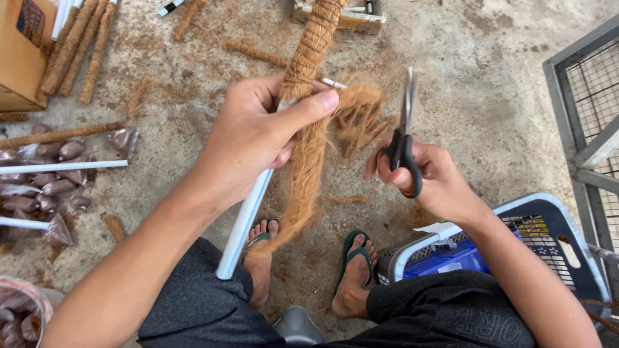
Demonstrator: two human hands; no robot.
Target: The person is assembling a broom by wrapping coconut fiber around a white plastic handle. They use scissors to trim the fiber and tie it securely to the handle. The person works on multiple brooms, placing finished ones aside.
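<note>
Brown coconut-fibre wrapping covers the upper part of a long white plastic pipe (248, 216), bound round with thin twine, and the left hand (258, 132) grips this pole where the wrapped part meets the bare pipe, thumb laid across the front and fingers curled tight behind. A loose hank of coir fibre (308, 174) hangs down from the hand, past the pipe, toward the person's feet in green flip-flops (358, 254). A frayed tuft of the same fibre (361, 109) sticks out to the right, just beside the thumb. The right hand (432, 177) holds a pair of black-handled scissors (403, 138) upright, fingers through the loops, with the blades pointing up and near the tuft; whether the blades are parted is hard to tell. Both hands are over a dusty concrete floor (490, 84) strewn with fibre. To the left lie finished fibre-wrapped poles (77, 48), bare white pipes and small plastic bags of brown material (58, 187). A blue plastic basket (535, 232) sits at the right knee.
</note>
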